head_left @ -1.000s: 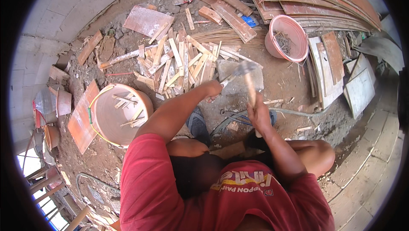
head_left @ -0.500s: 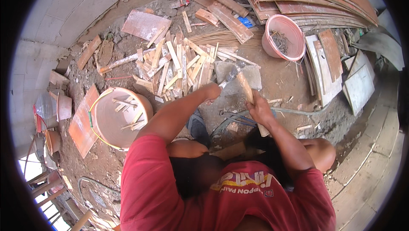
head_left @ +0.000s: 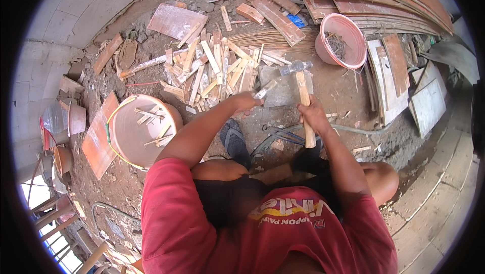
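A hammer [head_left: 303, 89] with a pale wooden handle is in my right hand [head_left: 314, 115], its fingers wrapped round the middle of the handle. The metal head lies over the right part of a grey stone block [head_left: 278, 100] on the ground. My left hand [head_left: 246, 103] grips a short whitish wood strip [head_left: 266, 88], whose far end reaches over the block's left side. Whether a nail is in the strip is too small to tell. Just beyond my left hand spreads a heap of short wood strips [head_left: 202, 79].
To the left stands a large bucket [head_left: 174, 117] with several strips inside. A pink bucket [head_left: 361, 46] at the far right holds what look like nails. Boards [head_left: 374, 16] are stacked behind it. A pincer-like tool with blue handles [head_left: 285, 134] lies by my feet.
The hammer head has moved right, away from the strip, and the handle now stands more upright. My left hand has shifted slightly left and nearer, still with the strip.
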Demonstrator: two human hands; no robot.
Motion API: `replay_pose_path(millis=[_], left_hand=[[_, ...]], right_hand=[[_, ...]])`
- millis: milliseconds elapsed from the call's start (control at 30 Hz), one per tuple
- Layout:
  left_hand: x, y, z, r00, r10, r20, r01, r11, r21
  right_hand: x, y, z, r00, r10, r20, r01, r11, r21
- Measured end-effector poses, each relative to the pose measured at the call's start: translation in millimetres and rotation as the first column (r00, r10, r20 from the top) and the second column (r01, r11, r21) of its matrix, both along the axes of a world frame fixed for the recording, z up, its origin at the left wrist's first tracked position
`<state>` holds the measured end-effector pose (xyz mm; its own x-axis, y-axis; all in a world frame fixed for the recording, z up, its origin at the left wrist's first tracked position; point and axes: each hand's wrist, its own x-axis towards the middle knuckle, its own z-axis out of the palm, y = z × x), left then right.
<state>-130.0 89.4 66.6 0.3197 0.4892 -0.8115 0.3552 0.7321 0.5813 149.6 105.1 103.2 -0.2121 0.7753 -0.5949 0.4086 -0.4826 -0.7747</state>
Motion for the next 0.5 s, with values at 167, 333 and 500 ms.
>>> replay_pose_path(millis=[167, 333, 500], left_hand=[[-36, -22, 27, 0.965, 0.261, 0.041, -0.260, 0.965, -0.023], [-69, -37, 14, 0.930, 0.367, -0.027, -0.361, 0.896, -0.258], [-74, -41, 29, 0.880, 0.446, 0.164, -0.430, 0.895, -0.120]], right_hand=[[13, 51, -42, 0.973, 0.185, 0.141, -0.216, 0.943, 0.254], [-27, 14, -2, 0.765, 0.085, 0.639, -0.605, 0.437, 0.666], [-10, -78, -104, 0.336, 0.649, 0.683, -0.802, 0.578, -0.155]])
